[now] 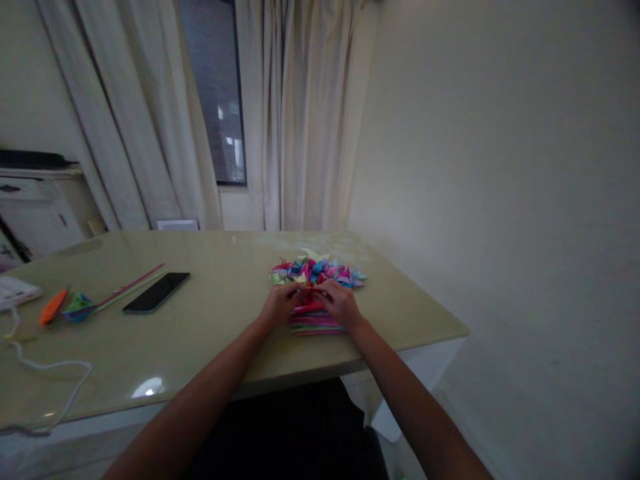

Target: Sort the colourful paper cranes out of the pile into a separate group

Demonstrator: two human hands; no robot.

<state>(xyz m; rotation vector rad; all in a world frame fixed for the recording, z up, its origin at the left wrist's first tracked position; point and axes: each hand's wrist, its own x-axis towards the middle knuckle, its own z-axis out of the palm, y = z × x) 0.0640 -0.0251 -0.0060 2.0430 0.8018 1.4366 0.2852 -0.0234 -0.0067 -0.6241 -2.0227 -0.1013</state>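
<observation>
My left hand (pixel 280 303) and my right hand (pixel 341 301) meet over a small stack of coloured paper sheets (pixel 313 323) near the table's front edge. Both hands have their fingers curled together, pinching a red piece of paper (pixel 309 297) between them. Just behind the hands lies a heap of folded paper figures (pixel 320 269) in blue, pink, green and yellow. The fingertips are small and dim in this view.
A black phone (pixel 156 292) lies left of the hands on the glossy beige table (pixel 210 333). Further left are thin coloured sticks (pixel 131 283), an orange tool (pixel 53 307) and a white cable (pixel 50 367). The wall and curtains stand behind the table.
</observation>
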